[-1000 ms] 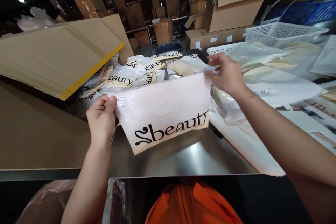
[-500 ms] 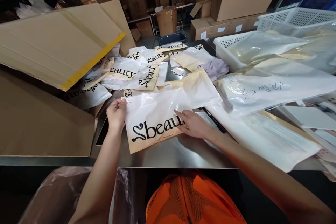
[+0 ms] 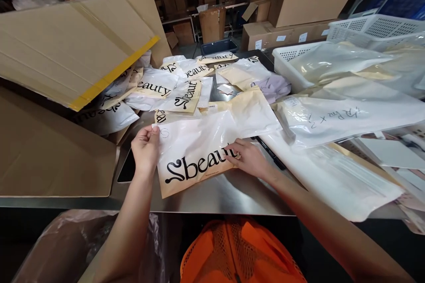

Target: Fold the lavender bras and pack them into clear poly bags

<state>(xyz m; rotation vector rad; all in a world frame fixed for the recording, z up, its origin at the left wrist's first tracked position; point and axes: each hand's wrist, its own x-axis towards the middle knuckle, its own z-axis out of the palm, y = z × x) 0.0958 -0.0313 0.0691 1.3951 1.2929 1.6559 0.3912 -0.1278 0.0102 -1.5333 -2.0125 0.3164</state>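
A white plastic packaging bag (image 3: 195, 141) with large black "beauty" lettering and a peach lower edge lies over the near side of the metal table. My left hand (image 3: 146, 145) pinches its upper left corner between thumb and fingers. At the bag's right end, my right hand (image 3: 247, 158) has its fingers curled and closed on the plastic, covering the end of the lettering. Just behind it lies another white and cream bag (image 3: 254, 112) with a small barcode label. A dark flat object (image 3: 128, 168) shows partly beside my left wrist.
Several printed bags (image 3: 156, 84) are heaped behind, spilling from an open cardboard box (image 3: 66, 48) at left. White perforated baskets (image 3: 288, 59) stand at right, with a large clear bag (image 3: 358, 110) bearing handwriting before them. A black pen-like object (image 3: 270, 152) lies right of my hand.
My right hand's outstretched index finger has drawn back and curled, and its fingers now close on the bag. My left hand keeps its pinch on the corner. The view has shifted slightly.
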